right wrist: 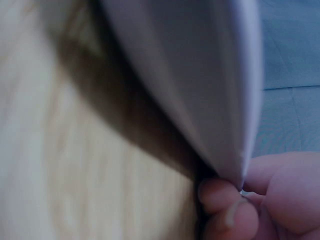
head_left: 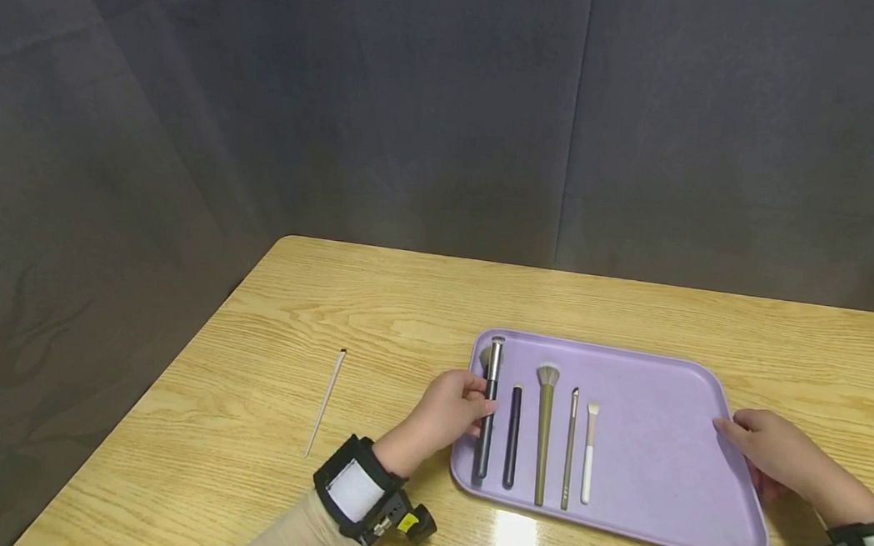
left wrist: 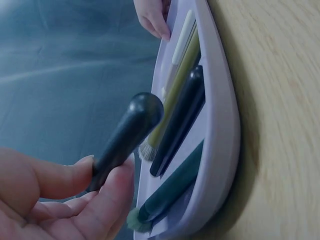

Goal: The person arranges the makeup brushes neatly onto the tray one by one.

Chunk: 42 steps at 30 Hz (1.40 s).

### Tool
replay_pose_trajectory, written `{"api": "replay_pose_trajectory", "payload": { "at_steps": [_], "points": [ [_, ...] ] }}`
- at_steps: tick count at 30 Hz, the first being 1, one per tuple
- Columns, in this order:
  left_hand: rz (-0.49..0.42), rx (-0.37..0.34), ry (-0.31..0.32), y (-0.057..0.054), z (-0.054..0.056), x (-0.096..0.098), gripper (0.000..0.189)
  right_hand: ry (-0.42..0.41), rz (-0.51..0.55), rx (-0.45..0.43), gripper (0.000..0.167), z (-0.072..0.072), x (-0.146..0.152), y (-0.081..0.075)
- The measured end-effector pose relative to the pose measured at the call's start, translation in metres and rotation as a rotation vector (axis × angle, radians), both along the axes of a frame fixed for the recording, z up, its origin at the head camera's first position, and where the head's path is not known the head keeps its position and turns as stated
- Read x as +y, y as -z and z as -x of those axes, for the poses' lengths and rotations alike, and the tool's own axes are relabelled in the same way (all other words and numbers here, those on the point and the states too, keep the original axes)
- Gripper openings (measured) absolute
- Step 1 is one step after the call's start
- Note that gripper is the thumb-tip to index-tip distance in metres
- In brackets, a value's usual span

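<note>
My left hand [head_left: 447, 411] pinches a black makeup brush [head_left: 490, 393] with a silver ferrule between thumb and fingers, above the left end of a lilac tray [head_left: 651, 461]. Below it in the tray lies another dark brush [left wrist: 172, 182], mostly covered in the head view. To its right, side by side, are a short black brush [head_left: 512, 445], an olive brush with a fluffy head [head_left: 543, 438], a thin brown brush [head_left: 570, 452] and a white-handled brush [head_left: 587, 470]. My right hand [head_left: 772, 448] grips the tray's right rim, thumb on top and fingers curled beneath.
A thin white brush with a small dark tip [head_left: 325, 404] lies on the wooden table [head_left: 247, 428], left of the tray. Behind the table hangs a dark grey cloth [head_left: 416, 121]. The tray's right part is bare.
</note>
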<state>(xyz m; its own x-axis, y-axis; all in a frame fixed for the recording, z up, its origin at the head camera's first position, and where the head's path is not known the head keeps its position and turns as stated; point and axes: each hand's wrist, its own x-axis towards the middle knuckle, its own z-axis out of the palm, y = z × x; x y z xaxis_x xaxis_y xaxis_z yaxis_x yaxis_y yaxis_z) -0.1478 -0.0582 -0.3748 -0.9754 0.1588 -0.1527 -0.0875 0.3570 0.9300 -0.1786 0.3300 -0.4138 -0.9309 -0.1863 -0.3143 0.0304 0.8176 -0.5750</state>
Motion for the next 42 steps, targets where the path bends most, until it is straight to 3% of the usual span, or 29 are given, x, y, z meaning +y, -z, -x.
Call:
{"api": "replay_pose_trajectory", "payload": {
  "at_steps": [25,42],
  "points": [
    [-0.089,-0.046,0.022,0.007,-0.005,0.034,0.024,-0.009,0.012,0.01,0.029,-0.001,0.001,0.0],
    [-0.047,-0.043,0.066,0.007,-0.007,0.054,0.017,-0.014,0.01,0.01,0.029,-0.002,0.0,-0.001]
  ]
}}
